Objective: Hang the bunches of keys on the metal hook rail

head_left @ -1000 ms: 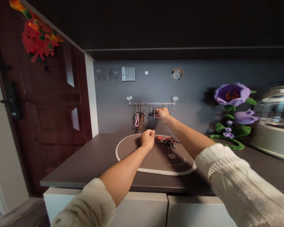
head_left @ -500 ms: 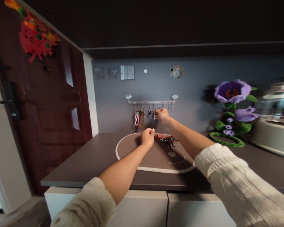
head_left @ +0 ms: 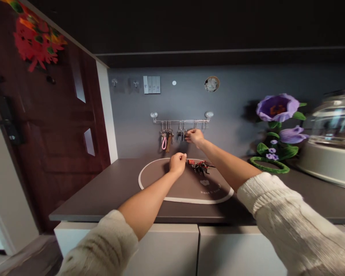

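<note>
My right hand (head_left: 194,136) reaches up to the hook rail (head_left: 180,120) on the grey wall and pinches a key ring (head_left: 184,133) hanging at one of its hooks. Left of it hang more keys (head_left: 166,137), one bunch with a pink strap. My left hand (head_left: 177,163) hovers curled over the oval brown mat (head_left: 161,189) on the counter, fingers pressed together; what they hold is not visible. A bunch of keys with a red tag (head_left: 199,166) lies on the mat just right of that hand.
A dark wooden door (head_left: 48,126) with a red ornament stands at the left. Purple fabric flowers (head_left: 277,126) and a glass-lidded appliance (head_left: 330,138) sit at the right of the dark counter (head_left: 103,195). White cabinet fronts lie below. Light switches (head_left: 151,84) are above the rail.
Both hands stay nearly where they were. The view has shifted slightly, so everything sits a little higher and further left in the picture.
</note>
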`<state>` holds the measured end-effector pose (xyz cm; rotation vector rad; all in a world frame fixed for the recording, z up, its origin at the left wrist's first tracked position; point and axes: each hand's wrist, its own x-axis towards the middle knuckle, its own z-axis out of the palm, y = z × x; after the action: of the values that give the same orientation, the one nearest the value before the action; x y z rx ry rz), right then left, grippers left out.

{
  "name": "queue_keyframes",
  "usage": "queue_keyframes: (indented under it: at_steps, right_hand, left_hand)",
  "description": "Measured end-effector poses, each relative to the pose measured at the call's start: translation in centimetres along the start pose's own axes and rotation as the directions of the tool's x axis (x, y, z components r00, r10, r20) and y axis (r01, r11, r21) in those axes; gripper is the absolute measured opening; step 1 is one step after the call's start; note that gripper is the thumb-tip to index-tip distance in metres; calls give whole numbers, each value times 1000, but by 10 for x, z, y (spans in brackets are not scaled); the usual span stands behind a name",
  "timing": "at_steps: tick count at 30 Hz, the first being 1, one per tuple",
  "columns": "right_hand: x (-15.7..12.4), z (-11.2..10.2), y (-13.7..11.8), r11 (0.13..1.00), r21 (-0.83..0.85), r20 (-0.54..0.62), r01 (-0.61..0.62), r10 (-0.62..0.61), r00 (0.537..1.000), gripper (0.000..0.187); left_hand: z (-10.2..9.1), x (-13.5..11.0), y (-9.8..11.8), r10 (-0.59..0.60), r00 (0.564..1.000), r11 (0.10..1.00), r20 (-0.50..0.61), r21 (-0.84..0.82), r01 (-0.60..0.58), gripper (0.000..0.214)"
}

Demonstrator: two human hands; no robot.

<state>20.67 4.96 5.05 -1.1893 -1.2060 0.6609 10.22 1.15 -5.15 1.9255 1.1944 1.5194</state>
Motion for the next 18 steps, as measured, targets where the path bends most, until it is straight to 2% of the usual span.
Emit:
queue_keyframes:
  at_steps: [11, 18]
  right_hand:
    - [-30, -19, -8, 997, 71, 85, -6, 0, 996, 12]
    - [-56, -33, -3, 996, 82, 129, -20, 9, 992, 10]
  left_hand:
    - [-2, -2, 2, 34, 998, 999, 59, -31, -32, 20]
    - [-4, -6, 7, 72, 990, 997, 119, -31, -69, 13]
